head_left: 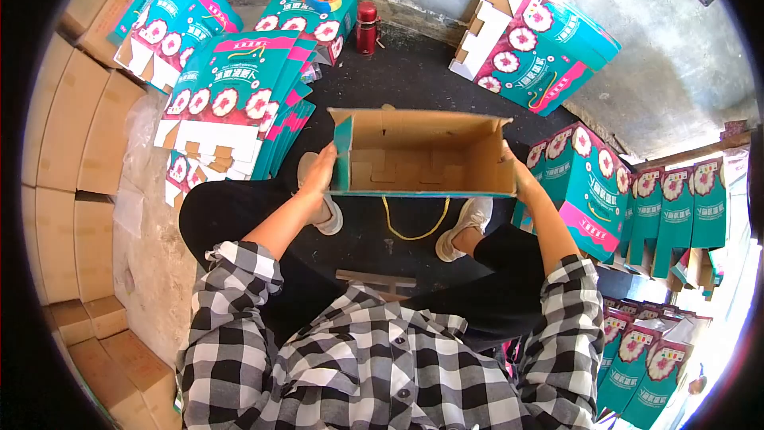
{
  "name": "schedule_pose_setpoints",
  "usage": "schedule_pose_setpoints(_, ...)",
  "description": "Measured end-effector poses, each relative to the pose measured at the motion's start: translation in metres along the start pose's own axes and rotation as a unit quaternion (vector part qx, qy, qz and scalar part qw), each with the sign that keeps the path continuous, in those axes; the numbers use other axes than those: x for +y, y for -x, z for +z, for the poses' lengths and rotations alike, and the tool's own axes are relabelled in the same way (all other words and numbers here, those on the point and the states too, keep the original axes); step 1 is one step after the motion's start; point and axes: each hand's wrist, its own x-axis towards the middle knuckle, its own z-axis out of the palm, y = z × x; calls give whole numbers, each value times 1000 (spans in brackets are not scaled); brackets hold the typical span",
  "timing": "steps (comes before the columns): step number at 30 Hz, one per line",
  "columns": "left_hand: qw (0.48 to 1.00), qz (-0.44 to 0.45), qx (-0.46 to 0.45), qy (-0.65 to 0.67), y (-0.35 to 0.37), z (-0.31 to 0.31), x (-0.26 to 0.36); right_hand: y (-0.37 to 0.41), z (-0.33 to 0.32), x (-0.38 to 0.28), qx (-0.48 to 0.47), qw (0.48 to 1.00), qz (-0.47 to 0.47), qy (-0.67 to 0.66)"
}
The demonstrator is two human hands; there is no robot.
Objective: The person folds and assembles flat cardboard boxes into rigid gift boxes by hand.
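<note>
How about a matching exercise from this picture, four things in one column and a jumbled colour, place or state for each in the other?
Things:
1. open box
2. cord
3. bottle
4. brown cartons

Descriptions:
A. yellow, in a loop
B. red, standing upright
C. stacked along the picture's left side
D. held between the left hand and the right hand

Pairs: 1-D, 2-A, 3-B, 4-C
</note>
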Motion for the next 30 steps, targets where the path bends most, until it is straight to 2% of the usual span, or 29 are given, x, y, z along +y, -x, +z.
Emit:
schedule_pose_setpoints(2, 996, 4, -5, -90, 6, 8, -2, -1, -2, -2, 14, 994, 54, 89)
schedule_pose_setpoints(4, 985, 26, -17, -169, 7, 16, -4, -10, -8, 2, 11, 991, 29, 127)
schedule_pose_setpoints(5, 977, 71, -22, -199, 1, 16, -6, -16, -8, 6, 9, 989, 16, 145)
schedule_pose_setpoints(6, 966, 116, -26, -229, -9, 15, -9, -20, -5, 10, 58, 972, -42, 223)
schedule_pose_setpoints(7, 953, 160, -28, -257, -5, 18, 5, -21, -1, 7, 76, 940, -102, 316)
schedule_pose_setpoints(8, 943, 177, 8, -280, 6, 24, 15, -22, 2, 4, 92, 895, -161, 405)
schedule_pose_setpoints(9, 929, 166, -13, -331, 14, 27, 29, -21, 7, -1, 107, 838, -218, 488)
schedule_pose_setpoints(10, 911, 154, -34, -381, 19, 29, 38, -18, 12, -6, 92, 803, -249, 533)
schedule_pose_setpoints(12, 875, 138, -59, -459, 25, 33, 44, -10, 24, -14, 6, 752, -261, 605)
schedule_pose_setpoints(13, 875, 136, -59, -461, 24, 33, 44, -6, 30, -18, -37, 723, -266, 637)
schedule_pose_setpoints(14, 874, 135, -60, -463, 24, 33, 43, -5, 36, -23, -85, 716, -190, 666)
schedule_pose_setpoints(17, 883, 126, -72, -447, 22, 32, 42, -16, 26, -18, -55, 688, -164, 705)
schedule_pose_setpoints(18, 888, 122, -75, -438, 22, 31, 42, -23, 14, -14, -28, 698, -203, 686)
schedule_pose_setpoints(19, 893, 122, -67, -427, 24, 30, 41, -22, 13, -21, -16, 729, -207, 652)
schedule_pose_setpoints(21, 905, 123, -47, -405, 25, 29, 42, -25, 10, -40, -65, 832, -38, 549)
schedule_pose_setpoints(24, 912, 115, -45, -391, 23, 26, 40, -23, 9, -47, -71, 888, 37, 453)
schedule_pose_setpoints(27, 912, 120, -47, -389, 23, 25, 38, -22, 2, -50, -58, 951, 80, 294)
schedule_pose_setpoints(30, 938, 75, -55, -333, 17, 20, 32, -30, -12, -46, -58, 967, 101, 228)
